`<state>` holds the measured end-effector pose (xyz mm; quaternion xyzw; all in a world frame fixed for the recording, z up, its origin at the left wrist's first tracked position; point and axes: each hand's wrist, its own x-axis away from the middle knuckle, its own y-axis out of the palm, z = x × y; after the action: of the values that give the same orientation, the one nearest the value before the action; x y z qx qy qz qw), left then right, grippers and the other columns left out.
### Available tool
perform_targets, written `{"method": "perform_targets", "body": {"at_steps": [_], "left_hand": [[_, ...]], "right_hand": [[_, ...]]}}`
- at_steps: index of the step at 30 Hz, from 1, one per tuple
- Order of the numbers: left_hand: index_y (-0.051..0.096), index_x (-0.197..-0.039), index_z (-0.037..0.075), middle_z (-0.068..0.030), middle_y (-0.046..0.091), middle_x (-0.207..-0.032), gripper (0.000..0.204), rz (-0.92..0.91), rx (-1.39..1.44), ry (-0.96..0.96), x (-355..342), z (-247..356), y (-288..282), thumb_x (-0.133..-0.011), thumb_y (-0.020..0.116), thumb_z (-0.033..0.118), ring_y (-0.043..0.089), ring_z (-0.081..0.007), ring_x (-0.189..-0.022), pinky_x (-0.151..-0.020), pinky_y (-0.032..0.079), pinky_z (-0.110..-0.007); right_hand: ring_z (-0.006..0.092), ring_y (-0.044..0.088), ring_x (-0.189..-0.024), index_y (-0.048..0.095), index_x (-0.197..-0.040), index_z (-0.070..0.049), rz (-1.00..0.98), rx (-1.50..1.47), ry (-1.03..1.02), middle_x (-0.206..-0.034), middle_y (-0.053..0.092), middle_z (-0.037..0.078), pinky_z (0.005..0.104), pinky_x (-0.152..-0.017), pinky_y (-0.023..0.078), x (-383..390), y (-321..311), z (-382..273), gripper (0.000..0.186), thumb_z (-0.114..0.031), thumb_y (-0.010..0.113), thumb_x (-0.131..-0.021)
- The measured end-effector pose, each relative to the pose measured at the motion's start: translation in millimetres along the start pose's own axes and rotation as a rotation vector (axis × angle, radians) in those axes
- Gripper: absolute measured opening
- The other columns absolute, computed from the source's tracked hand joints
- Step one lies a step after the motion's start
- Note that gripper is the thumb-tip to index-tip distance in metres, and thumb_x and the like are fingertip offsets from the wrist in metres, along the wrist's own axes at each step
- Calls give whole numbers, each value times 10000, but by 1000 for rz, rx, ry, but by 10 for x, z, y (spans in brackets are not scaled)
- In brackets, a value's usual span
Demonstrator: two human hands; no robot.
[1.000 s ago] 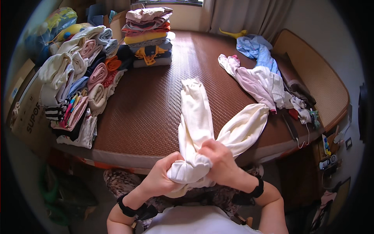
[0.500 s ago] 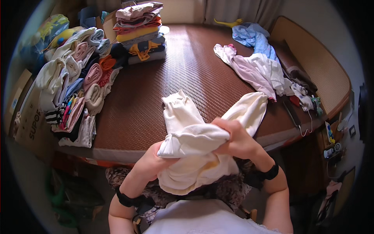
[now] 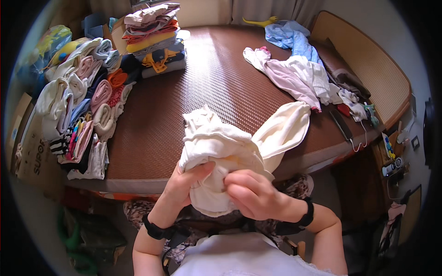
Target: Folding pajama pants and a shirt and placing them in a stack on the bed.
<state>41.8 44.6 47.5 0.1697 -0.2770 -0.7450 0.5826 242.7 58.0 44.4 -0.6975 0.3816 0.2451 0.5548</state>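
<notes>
A cream cloth garment is bunched in front of me over the near edge of the mat-covered bed. It has tube-like parts, whether legs or sleeves I cannot tell; one lies stretched away to the right on the mat. My left hand grips the bunched cloth at its left side, thumb on top. Near the garment's lower middle, my right hand pinches the fabric with fingers curled in. A faint yellowish patch shows between the folds. Part of the garment hangs below the bed's edge towards my lap.
The brown woven mat covers the bed. Rolled and folded clothes crowd its left side, with a tall folded stack behind them. Loose pink, white and blue clothes lie at right, near a dark phone-like slab with a white cable.
My right hand has moved down and left from the garment's upper folds to its lower middle. The cloth on the left is more bunched, and its upper fold has opened.
</notes>
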Motion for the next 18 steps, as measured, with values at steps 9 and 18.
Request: {"method": "perform_targets", "body": {"at_steps": [9,18], "left_hand": [[654,-1053,7,-9,658,-955,216,-356,-301,113,8,-349,347,-878,712,120,600,-61,-879,-773,499,-249],[623,-1126,18,1,641,-1004,252,-327,-176,-35,-3,-499,111,-892,684,88,577,-61,-914,-814,477,-246]], "right_hand": [[265,488,-1234,512,-1307,-124,-121,-512,667,-1293,535,99,406,-1052,353,627,279,563,444,-293,571,-900],[229,485,-1214,500,-1317,-88,-130,-442,751,-1293,522,79,371,-1033,398,829,88,981,430,-299,583,-951]]}}
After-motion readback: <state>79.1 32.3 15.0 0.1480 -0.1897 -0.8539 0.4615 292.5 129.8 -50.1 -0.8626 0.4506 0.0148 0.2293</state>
